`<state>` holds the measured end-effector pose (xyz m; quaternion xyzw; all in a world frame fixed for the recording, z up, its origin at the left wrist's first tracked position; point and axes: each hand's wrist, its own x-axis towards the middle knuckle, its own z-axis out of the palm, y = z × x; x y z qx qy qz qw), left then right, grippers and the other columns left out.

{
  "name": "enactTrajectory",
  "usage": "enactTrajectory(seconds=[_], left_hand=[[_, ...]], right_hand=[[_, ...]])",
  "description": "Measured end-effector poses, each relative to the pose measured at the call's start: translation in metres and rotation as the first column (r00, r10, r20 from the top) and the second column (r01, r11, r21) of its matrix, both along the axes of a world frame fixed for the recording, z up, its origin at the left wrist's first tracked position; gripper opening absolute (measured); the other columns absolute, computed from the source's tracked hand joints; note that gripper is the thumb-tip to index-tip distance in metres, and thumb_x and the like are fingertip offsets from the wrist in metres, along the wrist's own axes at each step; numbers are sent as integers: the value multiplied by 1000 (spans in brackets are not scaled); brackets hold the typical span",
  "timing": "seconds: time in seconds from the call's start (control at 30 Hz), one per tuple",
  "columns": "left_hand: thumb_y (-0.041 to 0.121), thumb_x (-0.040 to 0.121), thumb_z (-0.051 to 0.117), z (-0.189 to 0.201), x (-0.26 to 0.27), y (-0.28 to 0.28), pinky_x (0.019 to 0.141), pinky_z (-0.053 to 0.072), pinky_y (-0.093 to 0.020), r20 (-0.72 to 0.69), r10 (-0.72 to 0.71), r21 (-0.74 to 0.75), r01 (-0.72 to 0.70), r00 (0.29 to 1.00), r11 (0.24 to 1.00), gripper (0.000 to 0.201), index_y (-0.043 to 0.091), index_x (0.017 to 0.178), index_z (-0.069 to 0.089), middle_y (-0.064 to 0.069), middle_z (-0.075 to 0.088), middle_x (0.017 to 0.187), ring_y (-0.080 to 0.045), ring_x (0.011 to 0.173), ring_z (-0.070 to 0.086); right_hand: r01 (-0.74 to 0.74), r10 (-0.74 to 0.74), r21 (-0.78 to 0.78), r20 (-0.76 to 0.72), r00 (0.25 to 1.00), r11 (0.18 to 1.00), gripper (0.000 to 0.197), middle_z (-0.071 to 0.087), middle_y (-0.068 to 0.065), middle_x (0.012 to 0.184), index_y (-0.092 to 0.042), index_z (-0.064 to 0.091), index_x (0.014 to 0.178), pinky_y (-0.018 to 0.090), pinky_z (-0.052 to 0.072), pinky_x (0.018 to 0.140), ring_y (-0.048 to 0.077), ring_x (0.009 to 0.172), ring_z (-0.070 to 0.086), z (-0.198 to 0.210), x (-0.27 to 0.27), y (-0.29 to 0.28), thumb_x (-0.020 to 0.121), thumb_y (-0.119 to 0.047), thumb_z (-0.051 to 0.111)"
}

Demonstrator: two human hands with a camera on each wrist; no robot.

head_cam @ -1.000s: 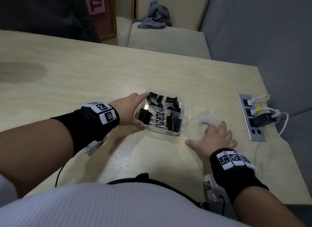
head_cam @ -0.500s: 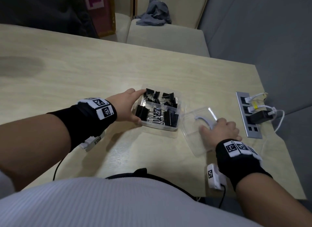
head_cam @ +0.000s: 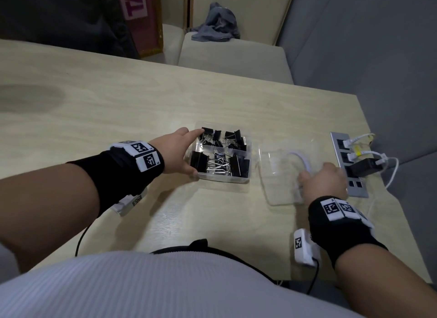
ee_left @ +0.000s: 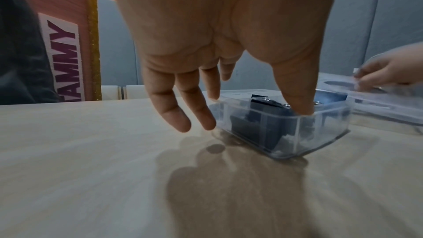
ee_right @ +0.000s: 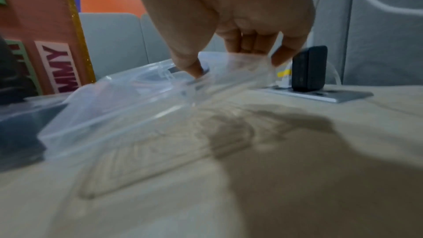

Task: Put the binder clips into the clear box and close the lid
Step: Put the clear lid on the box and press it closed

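A clear box (head_cam: 224, 179) stands on the table, split into compartments and filled with several black binder clips (head_cam: 238, 167). My left hand (head_cam: 189, 152) rests against the box's left side, fingers straight. The thumb (ee_left: 297, 97) sits on the near-left rim, and the index finger reaches the far-left corner. The clear lid (head_cam: 279, 173) lies just right of the box, separate from it. My right hand (head_cam: 316, 175) pinches the lid's right edge. In the right wrist view the thumb presses on top of the lid (ee_right: 137, 108) with fingers curled under, and that edge is raised off the table.
A silver power strip (head_cam: 350, 166) with a black charger (head_cam: 364, 167) and white cables lies right of the lid, near the table's right edge. A beige bench with a grey cloth (head_cam: 217, 24) stands behind the table. A pink sign (head_cam: 139, 17) leans at the back left.
My right hand lay flat on the lid. It has curled onto the lid's right edge, and the lid has shifted nearer and tilted. My left hand stays at the box.
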<state>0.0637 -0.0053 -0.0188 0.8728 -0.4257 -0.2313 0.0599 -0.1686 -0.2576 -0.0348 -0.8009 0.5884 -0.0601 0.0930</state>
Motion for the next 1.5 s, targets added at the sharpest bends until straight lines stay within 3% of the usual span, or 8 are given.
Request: enactTrajectory(seconds=[0.3, 0.57, 0.7, 0.83, 1.0, 1.17, 1.33, 1.5], left_hand=[[56, 89, 49, 42, 11, -32, 94, 48, -42, 6, 66, -146, -64, 998, 987, 56, 26, 137, 43, -3, 56, 128, -23, 106, 59], [39, 89, 61, 59, -3, -40, 74, 48, -31, -133, 117, -399, -161, 984, 903, 25, 18, 103, 63, 0, 68, 88, -18, 81, 61], [35, 90, 60, 52, 3, -33, 78, 56, -40, -249, 169, -394, -260, 954, 882, 19, 17, 93, 64, -4, 73, 80, -21, 75, 67], [29, 95, 56, 37, 10, -24, 76, 60, -46, -456, 288, -316, -455, 842, 832, 22, 9, 104, 60, -13, 75, 81, -36, 79, 71], [27, 96, 55, 18, 11, -18, 75, 60, -50, -518, 382, -154, -523, 765, 838, 45, 3, 132, 42, -25, 71, 94, -40, 78, 71], [36, 93, 57, 14, 5, -22, 73, 60, -43, -272, 357, -112, -398, 894, 910, 33, 6, 107, 52, -11, 76, 78, -26, 61, 73], [35, 95, 51, 18, 9, -28, 76, 50, -36, 7, 271, 10, -271, 963, 963, 32, 4, 100, 60, -14, 75, 88, -29, 88, 69], [30, 94, 54, 14, 12, -28, 80, 54, -38, -59, 320, -19, -322, 946, 947, 20, 11, 95, 57, -10, 76, 81, -26, 84, 71]], right_hand=[[-357, 511, -538, 166, 843, 764, 52, 54, 16, 119, -14, 54, 124, 45, 31, 96, 34, 110, 48, 69, 53, 9, 75, -27, 61], [-656, 827, -525, 192, 529, 542, 54, 56, 16, 120, -9, 54, 128, 44, 37, 99, 21, 112, 42, 82, 92, 43, 76, -22, 66], [-603, 678, -311, 325, 659, 735, 65, 36, 13, 144, -12, 35, 140, 41, 30, 111, 27, 131, 36, 74, 94, 49, 84, -29, 63], [-449, 416, 156, 202, 886, 880, 48, 44, 12, 139, -15, 41, 135, 37, 41, 97, 29, 118, 51, 61, 89, 47, 93, -35, 51], [-493, 483, 341, 120, 867, 801, 39, 58, 11, 128, -15, 53, 128, 33, 43, 91, 28, 112, 56, 37, 84, 52, 94, -33, 46], [-493, 482, 392, 134, 866, 777, 37, 43, 13, 133, -16, 55, 127, 31, 40, 91, 28, 108, 56, 30, 83, 60, 96, -31, 45], [-487, 463, 393, 162, 871, 780, 37, 36, 12, 138, -14, 51, 130, 27, 37, 89, 27, 104, 57, 27, 83, 64, 96, -27, 45], [-491, 448, 360, 202, 871, 793, 37, 42, 11, 137, -15, 53, 129, 31, 38, 96, 28, 112, 54, 24, 84, 66, 95, -27, 47]])
